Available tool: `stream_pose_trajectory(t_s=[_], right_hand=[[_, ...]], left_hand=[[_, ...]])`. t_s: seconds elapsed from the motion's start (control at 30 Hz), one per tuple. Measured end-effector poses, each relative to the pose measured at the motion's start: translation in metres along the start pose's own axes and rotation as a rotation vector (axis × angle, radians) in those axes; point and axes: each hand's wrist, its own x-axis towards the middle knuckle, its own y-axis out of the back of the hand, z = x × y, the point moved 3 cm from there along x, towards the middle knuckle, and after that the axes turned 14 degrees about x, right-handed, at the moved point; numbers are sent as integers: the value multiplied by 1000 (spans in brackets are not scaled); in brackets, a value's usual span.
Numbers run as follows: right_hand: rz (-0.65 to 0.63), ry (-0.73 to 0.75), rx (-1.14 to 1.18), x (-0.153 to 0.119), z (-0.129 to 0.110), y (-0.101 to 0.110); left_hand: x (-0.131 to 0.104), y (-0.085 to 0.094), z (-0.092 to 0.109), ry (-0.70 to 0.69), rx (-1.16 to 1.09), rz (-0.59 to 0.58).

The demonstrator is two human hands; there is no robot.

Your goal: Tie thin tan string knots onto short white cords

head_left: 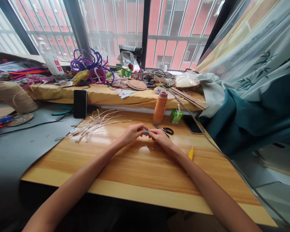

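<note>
My left hand [134, 132] and my right hand [161, 136] meet fingertip to fingertip over the middle of the wooden table [125, 170]. Both are closed in a pinch. A small turquoise spot [147, 131] shows where the fingers meet; whether it is a held piece or a fingernail I cannot tell. Whatever lies between the fingers is too small to make out. Just beyond my right hand lie black-handled scissors [168, 130], partly hidden by it. Behind them stands a cone of orange cord [160, 109]. To the left of my left hand spread loose white strips [99, 124].
Near my right forearm lies a yellow pointed tool [190, 152]. A green drink carton [176, 116] and a dark phone [192, 124] are at the back right. Another phone [80, 103] leans at the left. A long grey cane [198, 125] crosses the right side. Craft supplies crowd the yellow-covered ledge [99, 94].
</note>
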Motion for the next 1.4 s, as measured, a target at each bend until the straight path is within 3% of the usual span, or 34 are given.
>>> stream_pose_trajectory(t_s=[0.27,0.63,0.93,1.07,1.3,1.4], right_hand=[[1,-36,54,-4,-4,-2],[-77,-55,295,-3,-3,-5],[114,-48,240,1,7,-5],[149,-7,221,1,8,-4],[156,-14,186,2,8,-2],[161,-20,190,2,7,-1]], left_hand=[[-1,3,6,-6,119,43],[-1,2,2,32,-133,38],[-2,0,9,2,5,69],[-2,-3,8,49,24,110],[-1,-14,0,225,-380,-106],[-2,-15,0,262,-471,-144]])
